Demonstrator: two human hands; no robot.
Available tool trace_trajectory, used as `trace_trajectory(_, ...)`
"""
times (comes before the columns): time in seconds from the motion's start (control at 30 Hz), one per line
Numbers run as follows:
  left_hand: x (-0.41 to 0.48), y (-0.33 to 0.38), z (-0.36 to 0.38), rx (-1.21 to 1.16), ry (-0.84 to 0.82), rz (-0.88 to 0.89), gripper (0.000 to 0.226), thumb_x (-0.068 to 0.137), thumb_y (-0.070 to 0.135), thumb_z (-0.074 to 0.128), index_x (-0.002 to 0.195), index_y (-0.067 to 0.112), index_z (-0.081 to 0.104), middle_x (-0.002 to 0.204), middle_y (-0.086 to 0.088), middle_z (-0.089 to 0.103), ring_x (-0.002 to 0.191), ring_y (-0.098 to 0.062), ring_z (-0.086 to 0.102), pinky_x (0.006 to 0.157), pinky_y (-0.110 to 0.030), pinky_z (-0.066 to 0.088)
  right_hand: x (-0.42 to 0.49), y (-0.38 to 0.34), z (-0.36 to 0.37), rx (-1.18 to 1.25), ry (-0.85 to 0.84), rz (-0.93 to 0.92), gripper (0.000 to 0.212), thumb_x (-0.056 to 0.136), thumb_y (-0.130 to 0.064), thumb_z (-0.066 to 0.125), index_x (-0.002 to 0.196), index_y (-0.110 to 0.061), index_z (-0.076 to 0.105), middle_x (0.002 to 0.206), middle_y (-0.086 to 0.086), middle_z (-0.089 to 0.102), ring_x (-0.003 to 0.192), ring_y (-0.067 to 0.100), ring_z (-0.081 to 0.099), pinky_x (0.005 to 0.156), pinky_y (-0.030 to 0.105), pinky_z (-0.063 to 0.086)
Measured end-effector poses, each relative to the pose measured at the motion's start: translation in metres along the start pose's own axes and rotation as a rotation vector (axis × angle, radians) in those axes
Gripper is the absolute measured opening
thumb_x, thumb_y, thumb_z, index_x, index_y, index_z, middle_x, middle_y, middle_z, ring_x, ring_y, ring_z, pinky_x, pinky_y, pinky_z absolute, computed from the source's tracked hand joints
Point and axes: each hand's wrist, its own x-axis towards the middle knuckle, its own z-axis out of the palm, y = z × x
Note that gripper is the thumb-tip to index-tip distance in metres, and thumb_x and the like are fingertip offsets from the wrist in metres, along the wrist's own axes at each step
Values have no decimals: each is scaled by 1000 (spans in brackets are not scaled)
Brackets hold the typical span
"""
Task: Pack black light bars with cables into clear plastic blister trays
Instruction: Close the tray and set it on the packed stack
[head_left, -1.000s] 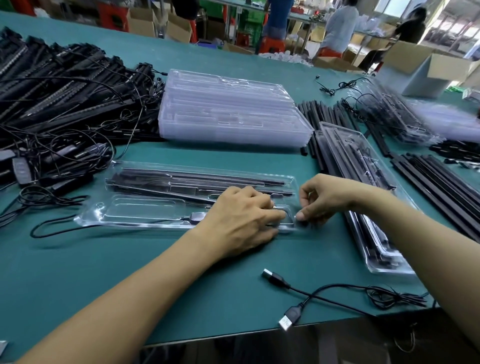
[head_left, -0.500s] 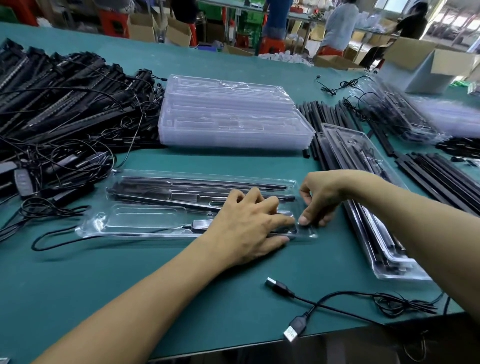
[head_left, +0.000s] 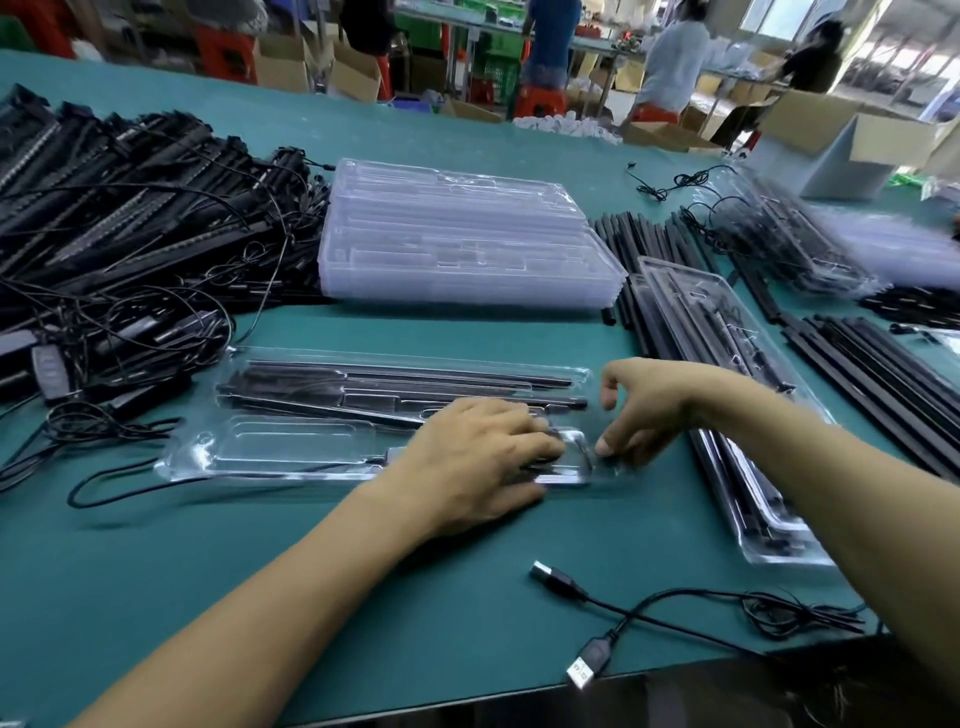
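- A clear blister tray (head_left: 291, 447) lies lengthwise on the green table (head_left: 260, 571), in front of the person; black light bars (head_left: 405, 384) sit in the long channels of its far half
- A thin black cable (head_left: 130, 483) runs out of the tray's near edge and loops on the table off the tray's left end
- The left hand (head_left: 478, 457) lies palm down on the tray's near right part; its fingers are bent over a dark bundle in the compartment there and press down on it; whether they grip the bundle cannot be told
- The right hand (head_left: 649, 410) is at the tray's right end, fingers curled narrow; thumb and fingertips pinch the tray's right rim near the near corner
- Behind the tray stands a stack of empty clear trays (head_left: 467, 244)
- Left of the tray and behind it lies a heap of light bars with tangled cables (head_left: 130, 218); a small remote controller (head_left: 49, 369) lies at the heap's near edge
- Right of the tray lie filled trays (head_left: 727, 332), set lengthwise away from the person, partly under the right forearm; further right of the tray are loose black bars (head_left: 883, 374)
- In front of the tray, at the table's near edge, lies a USB cable (head_left: 587, 670) with two plugs
- Far behind the tray and to its right stands an open cardboard box (head_left: 857, 150)
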Motion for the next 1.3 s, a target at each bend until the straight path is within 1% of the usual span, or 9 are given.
trace_trajectory(0.2, -63, -35, -22, 111, -16, -382, 78, 71, 87, 28, 134, 48, 52, 141, 16, 49, 130, -13, 44, 109, -37, 29, -16, 20, 26, 533, 176, 41, 49, 84, -21, 76, 118, -8, 43, 65, 11, 58, 45, 17, 53, 39, 19, 37)
trace_trajectory(0.33, -72, -34, -23, 160, -68, -335, 81, 81, 80, 7, 150, 45, 29, 156, 8, 31, 140, -19, 31, 119, -37, 14, -26, 20, 39, 621, 98, -62, 14, 91, -18, 66, 85, -8, 59, 57, 4, 49, 46, 9, 37, 43, 20, 24)
trace_trajectory(0.5, -64, -39, -44, 5, 221, -398, 79, 87, 74, 26, 145, 24, 49, 150, -2, 43, 135, -24, 40, 116, -43, 27, -38, 4, 31, 970, 196, -229, 21, 101, -24, 50, 85, -16, 60, 72, 4, 67, 66, 25, 70, 55, 36, 57)
trace_trajectory(0.63, -67, -62, -71, -51, 528, -641, 70, 85, 61, 59, 142, 19, 52, 145, -11, 47, 132, -31, 42, 110, -48, 34, -41, 6, 4, 1043, 432, -342, 24, 103, -25, 48, 83, -23, 62, 66, 1, 70, 56, 21, 69, 40, 25, 48)
trace_trajectory(0.77, -78, -83, -96, -657, 458, -897, 109, 59, 69, 80, 149, 37, 27, 152, -4, 39, 132, -25, 47, 105, -45, 43, -46, 18, -25, 1104, 528, -425, 24, 99, -29, 53, 82, -26, 70, 61, -2, 67, 46, 13, 63, 38, 16, 42)
trace_trajectory(0.87, -73, -81, -104, -1297, 338, -830, 87, 58, 53, 88, 132, 30, 50, 127, -3, 65, 94, -34, 72, 57, -37, 56, -45, 15, -41, 1166, 538, -425, 20, 97, -33, 57, 86, -21, 70, 62, -1, 68, 43, 11, 61, 37, 14, 40)
trace_trajectory(0.97, -64, -73, -95, -1443, 488, -799, 48, 61, 39, 84, 102, 21, 69, 102, -5, 74, 69, -35, 73, 41, -28, 48, -45, -1, -39, 1409, 463, -379, 23, 93, -41, 60, 88, -19, 60, 65, -2, 64, 45, 6, 56, 37, 14, 41)
trace_trajectory(1.13, -41, -44, -69, -1461, 726, -773, 38, 70, 30, 74, 104, 18, 61, 81, 3, 73, 65, -33, 73, 41, -28, 51, -51, -40, 28, 1518, 76, -431, 45, 73, -44, 69, 105, -14, 60, 99, 6, 61, 93, 21, 60, 82, 32, 53)
trace_trajectory(1.3, -29, -20, -61, -1437, 739, -776, 43, 83, 22, 76, 116, 8, 51, 99, -12, 68, 73, -34, 71, 58, -43, 58, -54, -78, 111, 1332, -134, -401, 45, 77, -20, 76, 111, -16, 47, 93, 11, 71, 79, 29, 72, 70, 41, 60)
